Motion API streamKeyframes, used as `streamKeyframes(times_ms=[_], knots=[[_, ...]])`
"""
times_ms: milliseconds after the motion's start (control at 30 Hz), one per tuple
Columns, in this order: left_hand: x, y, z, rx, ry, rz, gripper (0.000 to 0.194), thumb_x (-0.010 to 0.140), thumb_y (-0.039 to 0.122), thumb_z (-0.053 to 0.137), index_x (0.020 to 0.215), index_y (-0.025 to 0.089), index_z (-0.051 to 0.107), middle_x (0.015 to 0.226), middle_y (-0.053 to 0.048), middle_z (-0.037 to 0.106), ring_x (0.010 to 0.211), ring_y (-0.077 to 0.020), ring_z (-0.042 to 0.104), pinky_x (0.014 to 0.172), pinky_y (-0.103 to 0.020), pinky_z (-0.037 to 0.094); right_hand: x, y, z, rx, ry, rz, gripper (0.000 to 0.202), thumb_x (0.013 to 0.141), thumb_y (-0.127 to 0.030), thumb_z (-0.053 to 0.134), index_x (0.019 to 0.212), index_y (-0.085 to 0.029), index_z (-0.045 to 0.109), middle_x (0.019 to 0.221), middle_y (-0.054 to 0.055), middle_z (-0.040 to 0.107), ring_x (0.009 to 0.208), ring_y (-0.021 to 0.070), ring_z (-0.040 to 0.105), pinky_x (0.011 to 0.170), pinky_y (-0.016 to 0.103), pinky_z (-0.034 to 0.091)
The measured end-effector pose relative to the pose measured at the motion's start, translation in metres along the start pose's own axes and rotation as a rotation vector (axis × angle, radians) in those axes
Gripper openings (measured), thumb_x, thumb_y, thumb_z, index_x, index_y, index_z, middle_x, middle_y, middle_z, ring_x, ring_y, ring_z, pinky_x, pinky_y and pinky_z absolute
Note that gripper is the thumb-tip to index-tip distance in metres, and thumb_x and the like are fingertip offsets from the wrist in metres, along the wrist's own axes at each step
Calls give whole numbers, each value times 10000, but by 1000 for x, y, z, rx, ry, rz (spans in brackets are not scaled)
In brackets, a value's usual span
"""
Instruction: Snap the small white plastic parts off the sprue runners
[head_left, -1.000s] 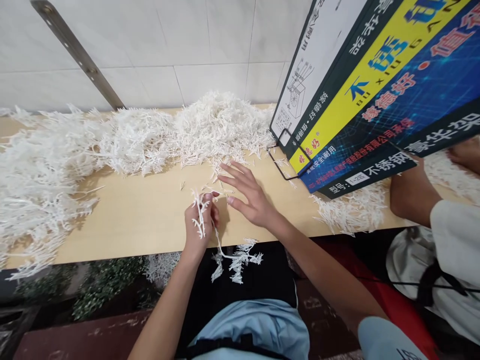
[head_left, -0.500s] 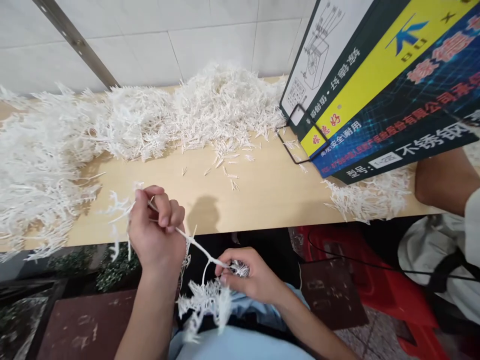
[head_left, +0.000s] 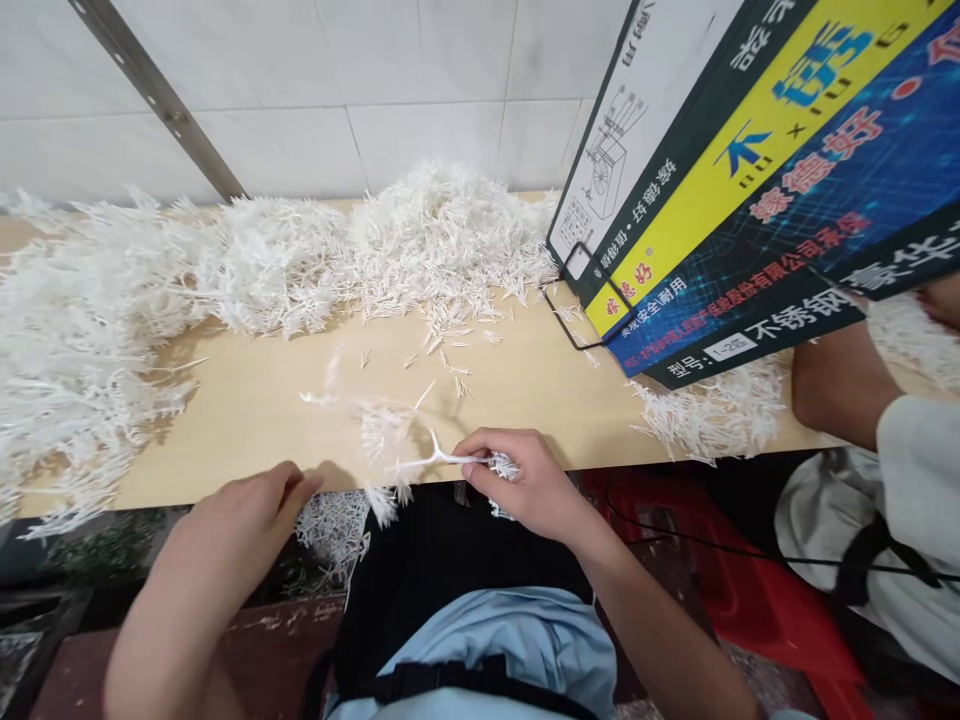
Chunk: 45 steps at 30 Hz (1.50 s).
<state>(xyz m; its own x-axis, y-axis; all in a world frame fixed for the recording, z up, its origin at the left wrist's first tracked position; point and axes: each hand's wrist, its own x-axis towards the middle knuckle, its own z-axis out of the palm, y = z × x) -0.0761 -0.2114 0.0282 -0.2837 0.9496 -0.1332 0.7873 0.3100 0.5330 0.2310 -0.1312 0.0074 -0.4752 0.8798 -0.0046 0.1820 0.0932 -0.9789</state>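
Observation:
My right hand [head_left: 525, 480] is closed around a white, branched plastic stem [head_left: 439, 457], over the front edge of the table. Feathery sprays hang from the stem's left side, and a white tuft shows between thumb and palm. Apart from the stem's left end, my left hand [head_left: 255, 515] is at the table edge, its fingers curled and pressed together. Whatever it holds, if anything, is hidden. Between the hands, a blurred white sprig [head_left: 330, 385] appears above the tabletop [head_left: 255, 400].
White plastic sprigs [head_left: 90, 330] are heaped at left, with another pile [head_left: 450, 240] along the tiled wall. A large printed box [head_left: 720, 190] stands at right, a black wire frame [head_left: 589, 300] at its corner. Beyond it, another person's arm [head_left: 840, 390] reaches over small white pieces [head_left: 712, 405].
My left hand has let go of the stem and moved down and left to the table edge. My right hand, with the stem, has risen slightly and shifted right.

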Motion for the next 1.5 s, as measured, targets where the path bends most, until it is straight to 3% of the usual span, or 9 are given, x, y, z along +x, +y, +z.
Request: streamKeyframes(times_ms=[200, 333, 433, 667, 833, 967, 1133, 1333, 1500], knots=[[-26, 57, 60, -665, 235, 93, 570, 945, 648, 529, 1303, 220, 643, 1310, -134, 689, 1145, -313, 668, 983, -409, 526, 12, 0, 15, 153, 116, -41, 108, 876, -248, 671, 886, -182, 756, 798, 10, 718, 741, 160, 645, 696, 254, 479], [-38, 88, 101, -1415, 145, 46, 891, 771, 839, 615, 1479, 310, 504, 1474, -131, 593, 1335, -399, 583, 1081, -523, 506, -3, 2, 31, 306, 199, -29, 105, 895, -265, 660, 890, -184, 728, 685, -11, 652, 615, 138, 582, 606, 250, 459], [-34, 101, 110, -1606, 107, -27, 954, 670, 759, 786, 1477, 329, 518, 1504, -131, 573, 1360, -418, 562, 1108, -539, 492, -17, 3, 45, 310, 299, -100, 95, 938, -239, 620, 943, -199, 706, 709, -5, 642, 618, 142, 590, 596, 257, 470], [-33, 101, 112, -1430, 117, -349, 773, 689, 676, 820, 1322, 265, 651, 1424, -90, 626, 1301, -339, 595, 1027, -392, 539, -43, 9, 48, -435, 512, -719, 467, 839, -24, 623, 1234, -254, 718, 836, 64, 679, 753, 200, 587, 662, 338, 514], [-40, 100, 96, -1310, 199, -400, 504, 751, 481, 851, 1112, 252, 584, 885, 6, 657, 712, -150, 630, 598, -249, 497, -60, 17, 37, -757, 539, -800, 540, 817, -73, 731, 1301, -312, 705, 806, 46, 724, 743, 215, 598, 681, 369, 531], [-29, 111, 84, -1431, 122, -346, 422, 768, 456, 845, 991, 222, 573, 846, 6, 658, 682, -126, 626, 565, -208, 483, -60, 25, 50, -743, 493, -861, 449, 812, -90, 719, 1217, -284, 738, 766, 33, 729, 696, 199, 595, 666, 364, 524], [10, 109, 87, -1362, 122, -183, 464, 783, 486, 829, 1052, 226, 554, 929, -33, 715, 616, -132, 646, 518, -219, 490, -49, 25, 58, -485, 249, -763, 385, 923, -337, 567, 1260, -193, 684, 907, 100, 745, 788, 249, 666, 669, 399, 517], [46, 107, 105, -1219, -41, 56, 436, 884, 619, 672, 900, 201, 547, 802, -6, 639, 517, -100, 512, 477, -229, 424, -9, -7, 13, -279, 357, -369, 193, 989, -278, 538, 1036, -209, 712, 856, 69, 721, 780, 202, 671, 714, 323, 517], [42, 108, 117, -1121, 108, 81, 439, 914, 605, 650, 808, 191, 547, 676, 34, 503, 583, -101, 462, 549, -211, 398, 69, -11, -9, -414, -45, -144, 208, 873, -410, 750, 839, -211, 697, 657, -11, 676, 597, 140, 589, 578, 234, 396]])
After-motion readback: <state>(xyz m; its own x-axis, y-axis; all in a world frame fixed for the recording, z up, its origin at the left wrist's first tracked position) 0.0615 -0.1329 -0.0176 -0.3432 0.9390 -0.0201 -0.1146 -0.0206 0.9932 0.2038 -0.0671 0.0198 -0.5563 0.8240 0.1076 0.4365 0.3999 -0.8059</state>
